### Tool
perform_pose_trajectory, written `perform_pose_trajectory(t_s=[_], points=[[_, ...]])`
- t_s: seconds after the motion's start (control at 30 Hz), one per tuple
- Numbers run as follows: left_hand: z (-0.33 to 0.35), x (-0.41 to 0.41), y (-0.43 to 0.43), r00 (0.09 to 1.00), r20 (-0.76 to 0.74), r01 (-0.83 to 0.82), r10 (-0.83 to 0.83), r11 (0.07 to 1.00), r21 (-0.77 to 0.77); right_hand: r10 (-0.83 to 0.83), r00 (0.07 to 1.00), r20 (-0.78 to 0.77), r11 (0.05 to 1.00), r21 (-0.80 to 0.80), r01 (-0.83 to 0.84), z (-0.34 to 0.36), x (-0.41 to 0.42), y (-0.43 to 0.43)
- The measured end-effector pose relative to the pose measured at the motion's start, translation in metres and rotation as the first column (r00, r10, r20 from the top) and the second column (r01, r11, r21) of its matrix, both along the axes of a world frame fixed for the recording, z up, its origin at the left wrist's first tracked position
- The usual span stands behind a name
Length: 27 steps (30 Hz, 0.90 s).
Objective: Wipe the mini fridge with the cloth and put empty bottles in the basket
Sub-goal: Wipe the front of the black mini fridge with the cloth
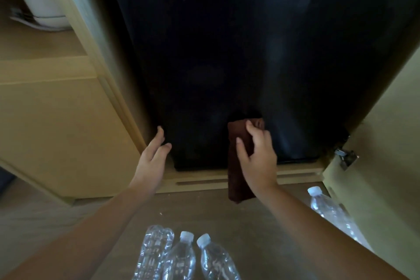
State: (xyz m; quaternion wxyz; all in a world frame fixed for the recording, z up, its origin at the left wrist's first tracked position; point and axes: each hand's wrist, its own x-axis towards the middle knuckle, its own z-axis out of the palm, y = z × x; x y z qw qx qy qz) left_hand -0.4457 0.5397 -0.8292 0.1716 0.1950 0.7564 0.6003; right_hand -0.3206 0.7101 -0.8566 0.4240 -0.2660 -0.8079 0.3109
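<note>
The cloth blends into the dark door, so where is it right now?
Head view, lower centre-right: the right hand presses the brown cloth against the bottom of the black mini fridge, its lower end hanging over the wooden ledge.

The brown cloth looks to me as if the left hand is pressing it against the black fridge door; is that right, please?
Not quite: in the head view the right hand presses the brown cloth against the black fridge door; the left hand only touches the door's lower left edge.
</note>
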Motion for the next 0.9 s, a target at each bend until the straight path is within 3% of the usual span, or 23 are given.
perform_pose_trajectory(t_s=[0.23,0.37,0.57,0.83,0.9], points=[[0.009,-0.007,-0.012,0.99,-0.034,0.141,-0.141,0.99,0.018,0.119,0.991,-0.06,0.985,0.135,-0.11,-0.018,-0.055,-0.054],[0.013,-0.014,-0.015,0.982,-0.085,0.175,-0.171,0.983,0.048,0.157,0.984,0.083,0.954,0.244,-0.173,-0.049,-0.065,-0.064],[0.013,-0.017,-0.016,0.978,-0.108,0.184,-0.177,0.981,0.057,0.207,0.936,0.283,0.959,0.131,-0.252,-0.085,-0.059,-0.075],[0.013,-0.018,-0.013,0.983,-0.13,0.14,-0.13,0.988,0.072,0.245,0.966,0.083,0.944,0.204,-0.258,-0.03,-0.05,-0.045],[0.012,-0.017,-0.012,0.987,-0.136,0.102,-0.091,0.992,0.079,0.241,0.957,0.159,0.925,0.26,-0.276,-0.036,-0.05,-0.043]])
